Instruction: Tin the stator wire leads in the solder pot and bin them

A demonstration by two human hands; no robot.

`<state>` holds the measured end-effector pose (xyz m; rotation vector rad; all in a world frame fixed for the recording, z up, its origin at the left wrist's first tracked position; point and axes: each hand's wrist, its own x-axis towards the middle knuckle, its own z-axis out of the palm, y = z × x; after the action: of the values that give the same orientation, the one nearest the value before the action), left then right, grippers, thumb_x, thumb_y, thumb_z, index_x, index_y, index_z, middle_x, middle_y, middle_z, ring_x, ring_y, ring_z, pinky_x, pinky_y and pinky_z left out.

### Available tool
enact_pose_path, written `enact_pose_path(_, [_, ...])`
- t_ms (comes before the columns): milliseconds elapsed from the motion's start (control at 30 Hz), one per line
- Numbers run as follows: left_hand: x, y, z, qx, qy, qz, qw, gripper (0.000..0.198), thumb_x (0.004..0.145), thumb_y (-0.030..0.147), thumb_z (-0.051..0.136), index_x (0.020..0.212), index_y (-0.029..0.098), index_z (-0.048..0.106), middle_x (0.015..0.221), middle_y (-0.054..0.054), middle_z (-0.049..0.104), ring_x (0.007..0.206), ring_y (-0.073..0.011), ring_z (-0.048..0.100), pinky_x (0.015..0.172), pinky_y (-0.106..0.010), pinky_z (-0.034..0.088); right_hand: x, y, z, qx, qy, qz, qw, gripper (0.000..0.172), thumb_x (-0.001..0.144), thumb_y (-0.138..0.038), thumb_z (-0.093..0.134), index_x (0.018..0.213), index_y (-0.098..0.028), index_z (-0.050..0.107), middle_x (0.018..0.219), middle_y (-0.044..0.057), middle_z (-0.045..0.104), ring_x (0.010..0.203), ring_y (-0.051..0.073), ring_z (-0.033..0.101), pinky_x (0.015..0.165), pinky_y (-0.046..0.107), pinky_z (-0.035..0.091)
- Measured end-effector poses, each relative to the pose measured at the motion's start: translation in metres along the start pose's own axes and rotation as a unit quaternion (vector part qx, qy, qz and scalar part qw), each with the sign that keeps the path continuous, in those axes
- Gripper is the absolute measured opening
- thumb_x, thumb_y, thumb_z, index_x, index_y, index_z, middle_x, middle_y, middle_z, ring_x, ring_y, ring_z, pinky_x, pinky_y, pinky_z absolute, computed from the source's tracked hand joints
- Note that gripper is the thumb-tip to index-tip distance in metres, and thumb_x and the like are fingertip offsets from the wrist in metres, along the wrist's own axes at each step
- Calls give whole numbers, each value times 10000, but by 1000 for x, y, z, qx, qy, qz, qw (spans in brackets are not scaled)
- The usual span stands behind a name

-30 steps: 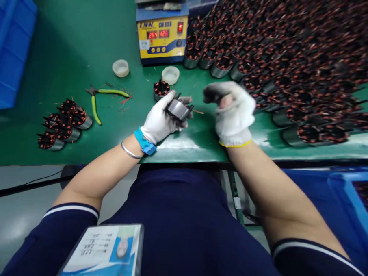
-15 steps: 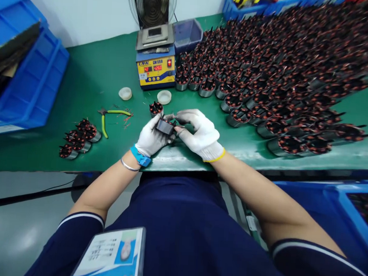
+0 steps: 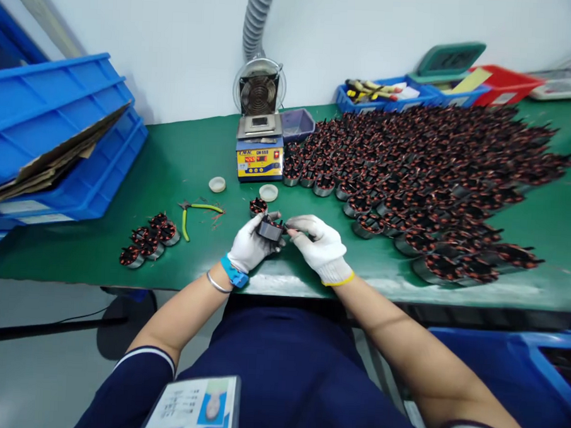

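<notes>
We look down on a green bench (image 3: 126, 188). At far left are stacked blue crates (image 3: 72, 104) with sheets of cardboard (image 3: 56, 160) lying across them. Next along, a small cluster of coils (image 3: 148, 243) sits on the mat, near green-handled cutters (image 3: 197, 209) and a white cap (image 3: 217, 184). At centre back a yellow-and-blue box (image 3: 259, 161) with a lit red display stands in front of a small fan (image 3: 259, 94) and a grey hose (image 3: 256, 17). A second cap (image 3: 268, 192) and a lone coil (image 3: 258, 206) lie just before it. Near the bench's front edge, our left hand (image 3: 249, 249) wears a white glove, a blue wrist strap (image 3: 234, 276) and a silver bangle. Its fingers are closed around a motor coil (image 3: 270, 229), which it holds tilted, off the mat. Our right hand (image 3: 322, 248), also gloved, meets the motor coil from the other side, thumb and forefinger drawn together and pinching at its right edge. What exactly they pinch is too small for us to tell. To the right, a great spread of coils (image 3: 433, 176) covers most of the bench, packed close together. Behind it, against the wall, stand a blue tray (image 3: 347, 103) of tools, a green lid (image 3: 446, 60) and a red tray (image 3: 506, 82).
</notes>
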<state>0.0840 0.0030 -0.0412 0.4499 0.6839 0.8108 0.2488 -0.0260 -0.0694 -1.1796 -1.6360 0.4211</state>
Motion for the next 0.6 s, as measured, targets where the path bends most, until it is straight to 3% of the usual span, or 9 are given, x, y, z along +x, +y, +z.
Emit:
enact_pose_path(167, [-12,8,-2,-6,-31,6,999,320,920,335,474,1013,129,700,847,-103,727,608,-219,659,565,-324,487,2,-20,-3,-45,-6,-32,998,295,958,-303,432,904,-208,707,929,98,721,875,213,682,827,391,579])
enact_pose_path(233, [-24,11,-2,-12,-51,22,998,319,890,320,473,955,127,718,887,-113,748,696,-238,692,635,-360,534,7,-38,-12,-74,-34,-73,994,292,961,-283,432,867,-193,694,889,98,712,849,208,673,810,374,570])
enact_pose_path(333, [-40,8,-3,-39,-67,72,994,396,911,471,465,759,193,703,852,-79,765,788,-267,715,704,-407,580,19,-75,-29,-111,-109,-153,976,217,934,-286,522,834,-190,689,849,69,703,815,184,654,801,323,548])
enact_pose_path(433, [-51,-5,0,8,-89,18,996,469,930,584,490,769,203,712,698,-66,731,665,-271,702,608,-392,576,28,-115,-45,-173,-206,-205,941,142,890,-277,608,847,-183,705,848,50,697,801,171,631,799,301,521])
enact_pose_path(533, [-65,-18,8,96,-82,-63,990,453,967,513,502,775,159,708,631,-72,698,520,-212,647,497,-310,527,30,-150,-57,-318,-294,-198,879,143,883,-250,609,899,-161,721,915,78,702,834,195,638,782,322,517])
enact_pose_path(600, [-74,-20,14,90,-53,2,994,344,976,372,524,773,154,695,649,-56,698,539,-185,656,514,-278,532,26,-170,-62,-409,-319,-187,834,152,890,-274,606,920,-171,713,983,80,706,867,215,662,823,360,537])
